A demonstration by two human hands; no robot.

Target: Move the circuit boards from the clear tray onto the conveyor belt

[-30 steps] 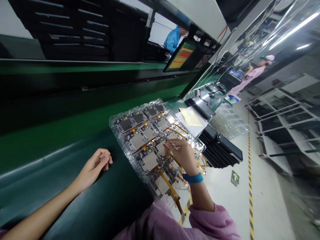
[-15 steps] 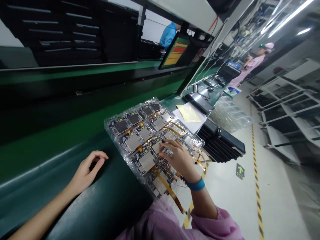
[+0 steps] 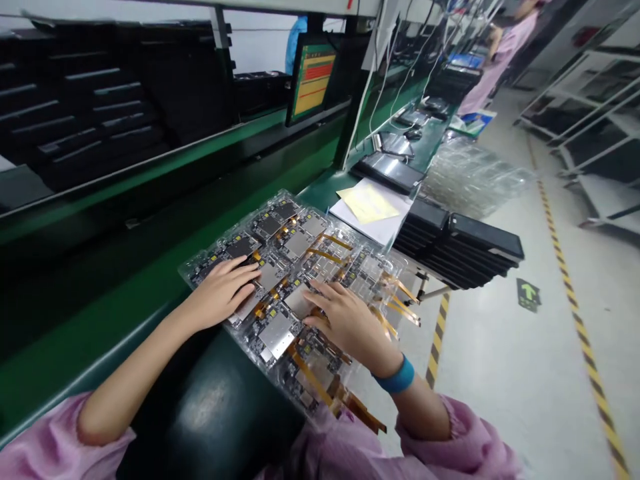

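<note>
A clear plastic tray [image 3: 186, 268] filled with rows of circuit boards lies on the green bench, its near corner reaching my body. Over the boards at its left side rests my left hand [image 3: 220, 293], fingers spread, nothing seen in its grasp. My right hand [image 3: 347, 320], with a blue band on the wrist, lies across the middle boards with its fingers apart. Just left of its fingertips is a circuit board with a silver shield [image 3: 279, 335]. Orange flex cables [image 3: 313, 380] hang off the boards along the near and right sides.
White and yellow papers [image 3: 370, 203] lie beyond the tray. Black devices [image 3: 460, 243] are stacked to the right, with clear trays [image 3: 470, 177] behind. A monitor [image 3: 313, 80] stands at the back. Another person in pink [image 3: 515, 47] is farther along the line.
My left hand has moved from the bench onto the boards at the tray's left side, its fingers now spread. My right hand stays over the middle boards. The camera view has shifted.
</note>
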